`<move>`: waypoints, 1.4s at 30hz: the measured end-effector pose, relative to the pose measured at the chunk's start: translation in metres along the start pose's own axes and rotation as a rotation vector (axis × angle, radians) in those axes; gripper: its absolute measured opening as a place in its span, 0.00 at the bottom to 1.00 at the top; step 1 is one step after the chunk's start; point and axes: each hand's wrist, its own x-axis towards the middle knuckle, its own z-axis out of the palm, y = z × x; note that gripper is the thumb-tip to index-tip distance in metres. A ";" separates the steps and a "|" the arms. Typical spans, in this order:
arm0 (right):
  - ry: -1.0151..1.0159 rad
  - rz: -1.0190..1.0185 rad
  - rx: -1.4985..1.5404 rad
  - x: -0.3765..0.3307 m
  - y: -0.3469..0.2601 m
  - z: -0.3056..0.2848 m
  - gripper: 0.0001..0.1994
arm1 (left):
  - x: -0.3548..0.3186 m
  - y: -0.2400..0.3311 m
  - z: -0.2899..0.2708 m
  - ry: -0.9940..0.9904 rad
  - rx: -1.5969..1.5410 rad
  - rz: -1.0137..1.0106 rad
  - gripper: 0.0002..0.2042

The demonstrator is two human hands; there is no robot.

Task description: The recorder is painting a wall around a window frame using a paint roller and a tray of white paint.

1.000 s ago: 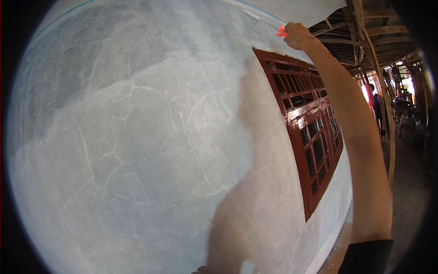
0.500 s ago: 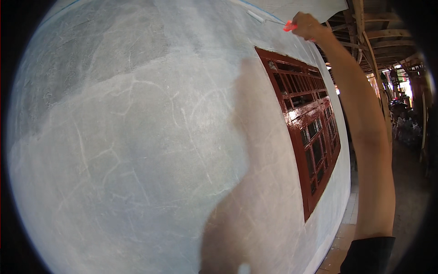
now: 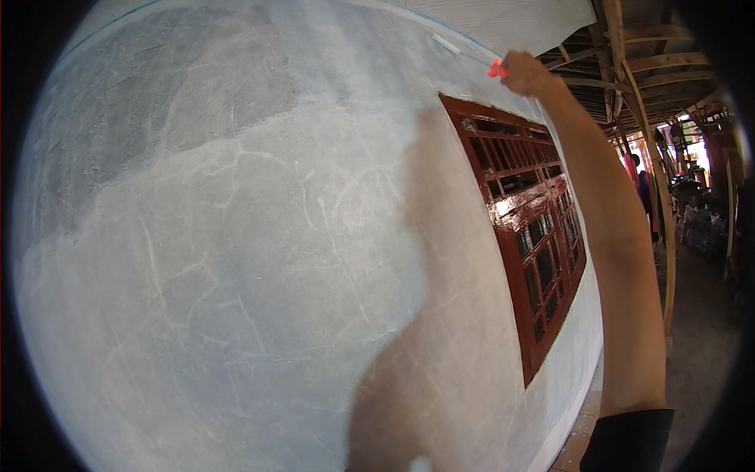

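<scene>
1. right hand [image 3: 525, 75] is raised at upper right, fingers wrapped round the red handle [image 3: 497, 69] of a paint roller [image 3: 446, 43]
2. left hand is out of view, can't tell its state
3. roller's pale sleeve sits high on the grey-white wall [image 3: 259, 315], above the window [image 3: 525, 212] and just below the blue line [image 3: 440, 23]; contact looks likely, too small to confirm
4. step in hand, my read: rolling along the wall's top edge; darker grey patch [image 3: 212, 86] at upper left looks less covered
5. next move calls for sleeve flat, light even pressure, steady wrist, clear of the blue line and the window frame
</scene>
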 end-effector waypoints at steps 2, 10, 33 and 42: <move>0.037 -0.046 0.064 -0.031 0.014 0.001 0.17 | 0.007 0.006 -0.005 0.021 0.011 0.029 0.03; 0.035 0.031 0.210 -0.125 0.022 -0.060 0.16 | 0.014 0.013 -0.011 -0.059 -0.014 -0.088 0.04; 0.088 -0.061 0.245 -0.141 0.016 -0.064 0.15 | -0.007 0.009 -0.007 -0.149 0.139 -0.090 0.12; 0.106 0.085 0.216 0.005 0.006 0.002 0.15 | -0.004 0.007 -0.009 -0.128 0.241 -0.029 0.11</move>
